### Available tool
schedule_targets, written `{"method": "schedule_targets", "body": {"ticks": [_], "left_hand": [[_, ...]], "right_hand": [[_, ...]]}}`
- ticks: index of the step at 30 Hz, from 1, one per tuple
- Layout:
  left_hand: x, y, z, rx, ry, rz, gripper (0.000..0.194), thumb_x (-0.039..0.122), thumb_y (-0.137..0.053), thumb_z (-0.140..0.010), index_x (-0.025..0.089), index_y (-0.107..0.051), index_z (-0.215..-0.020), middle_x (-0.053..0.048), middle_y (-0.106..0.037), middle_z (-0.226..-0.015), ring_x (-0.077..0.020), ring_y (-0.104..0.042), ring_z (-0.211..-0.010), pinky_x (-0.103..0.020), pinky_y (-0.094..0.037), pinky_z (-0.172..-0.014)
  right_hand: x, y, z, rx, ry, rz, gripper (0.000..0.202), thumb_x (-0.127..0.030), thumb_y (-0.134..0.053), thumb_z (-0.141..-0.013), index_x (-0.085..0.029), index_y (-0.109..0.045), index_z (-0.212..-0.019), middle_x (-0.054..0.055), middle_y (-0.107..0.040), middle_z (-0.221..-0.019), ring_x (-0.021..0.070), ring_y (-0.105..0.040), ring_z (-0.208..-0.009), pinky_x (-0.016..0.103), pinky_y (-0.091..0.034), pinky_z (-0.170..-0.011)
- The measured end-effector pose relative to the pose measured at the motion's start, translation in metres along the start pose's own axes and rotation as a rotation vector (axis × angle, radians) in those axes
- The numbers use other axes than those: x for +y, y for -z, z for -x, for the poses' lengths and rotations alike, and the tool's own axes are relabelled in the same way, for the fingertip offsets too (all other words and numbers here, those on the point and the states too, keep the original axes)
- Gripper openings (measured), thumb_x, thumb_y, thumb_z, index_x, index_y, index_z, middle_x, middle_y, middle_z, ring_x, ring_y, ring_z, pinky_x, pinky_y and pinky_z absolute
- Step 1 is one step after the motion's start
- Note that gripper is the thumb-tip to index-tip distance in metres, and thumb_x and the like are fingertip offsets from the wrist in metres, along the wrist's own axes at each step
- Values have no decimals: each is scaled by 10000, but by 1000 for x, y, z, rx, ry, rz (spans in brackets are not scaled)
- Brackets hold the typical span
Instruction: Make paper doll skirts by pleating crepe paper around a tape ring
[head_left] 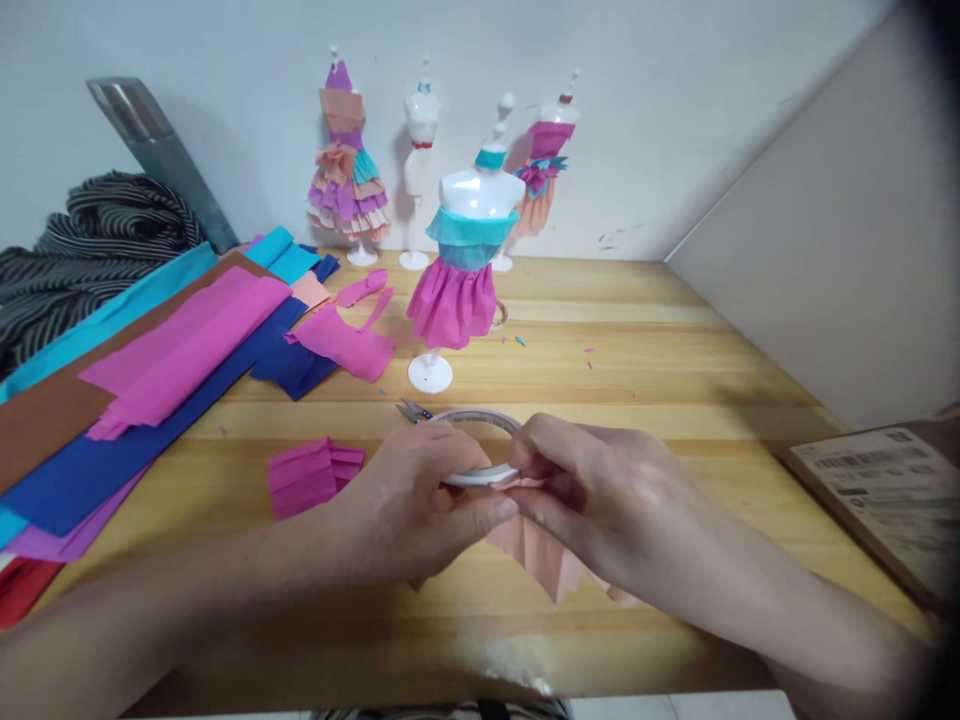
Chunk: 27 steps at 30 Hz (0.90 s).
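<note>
Both bare hands nearest: left hand (420, 490) and right hand (600, 490), close together at the white ring (477, 478), apparently a tape roll. Left thumb and fingers grip the ring's near edge; right thumb and fingertips pinched together at its right side, gripping the top of the peach paper (541, 555). Exact overlap of paper and ring hidden by the fingers. Peach paper hangs in folds below the ring; cannot tell whether it meets the table (675, 350). Left of the ring, a pleated magenta piece (307, 478) on the wood. Well to the right of the ring, a labelled box (870, 490). Scissors (411, 410) just beyond the ring's far left edge, points leftward, handles hidden. Farther left of the ring, overlapping paper sheets (187, 340): blue, brown, pink, navy, purple, red; a cut pink piece (349, 345) at their right end. Straight beyond the ring, the near mannequin (484, 195), upright, teal top, magenta skirt. Far left of the ring, striped cloth (124, 225), then a bottle (161, 160) tilted against the wall (675, 120). Farthest beyond the ring, three more mannequins (346, 150) along the wall, two in paper dresses.
</note>
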<state>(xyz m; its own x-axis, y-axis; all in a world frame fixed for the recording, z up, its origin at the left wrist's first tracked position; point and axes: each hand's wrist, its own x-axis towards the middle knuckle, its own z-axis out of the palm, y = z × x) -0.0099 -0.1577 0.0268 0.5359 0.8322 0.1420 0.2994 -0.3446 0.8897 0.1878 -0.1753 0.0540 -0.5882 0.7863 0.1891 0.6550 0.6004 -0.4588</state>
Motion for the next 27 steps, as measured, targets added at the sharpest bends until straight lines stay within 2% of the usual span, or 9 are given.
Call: {"method": "schedule_targets", "body": {"ticks": [3, 8, 11, 13, 16, 21, 27], "left_hand": [[1, -1, 1, -28, -84, -101, 255, 236, -506, -837, 174, -511, -590, -19, -575, -610, -139, -525, -605, -269, -381, -582], [3, -3, 3, 53, -130, -245, 291, 188, -509, -853, 183, -476, -563, -12, -540, -575, -131, -518, -595, -271, -395, -589], [-1, -7, 3, 197, -279, -336, 300, 164, -540, -826, 199, -432, -549, 19, -483, -523, -126, -485, -552, -271, -403, -568], [-5, -9, 3, 305, -398, -364, 269, 134, -548, -803, 207, -433, -570, 29, -492, -520, -130, -484, -546, -276, -426, -573], [-8, -11, 2, 396, -502, -429, 216, 96, -552, -775, 213, -462, -617, 32, -534, -540, -137, -503, -553, -293, -458, -598], [-7, -6, 0, 449, -523, -497, 208, 71, -564, -740, 201, -476, -603, 22, -538, -526, -140, -511, -565, -293, -473, -588], [-6, 0, -1, 494, -566, -548, 178, 68, -557, -716, 185, -507, -591, 19, -551, -514, -129, -519, -559, -274, -481, -594]], "right_hand": [[-2, 1, 1, -21, -4, -27, 120, -159, -525, -919, -233, -432, -905, -91, -515, -519, 71, -454, -412, 182, -280, -409], [-3, 0, 4, -37, -1, -61, 90, -184, -503, -950, -233, -437, -912, -82, -549, -546, 75, -502, -436, 192, -305, -417], [-3, -2, 5, -4, -5, -64, 100, -193, -497, -955, -226, -456, -871, -70, -573, -575, 79, -522, -451, 203, -327, -429], [-4, -2, 6, 14, -23, -41, 115, -207, -496, -954, -220, -475, -842, -50, -601, -621, 91, -544, -480, 221, -343, -451], [-8, -1, 9, 33, -16, -12, 114, -227, -492, -959, -219, -493, -844, -36, -617, -674, 101, -561, -530, 236, -365, -501], [-15, 3, 10, 118, 29, 103, 114, -270, -486, -974, -222, -503, -872, -51, -600, -642, 96, -540, -499, 242, -324, -484], [-9, 7, 1, 102, -66, 97, 203, -321, -517, -936, -195, -537, -778, -13, -610, -616, 107, -539, -471, 235, -285, -434]]}}
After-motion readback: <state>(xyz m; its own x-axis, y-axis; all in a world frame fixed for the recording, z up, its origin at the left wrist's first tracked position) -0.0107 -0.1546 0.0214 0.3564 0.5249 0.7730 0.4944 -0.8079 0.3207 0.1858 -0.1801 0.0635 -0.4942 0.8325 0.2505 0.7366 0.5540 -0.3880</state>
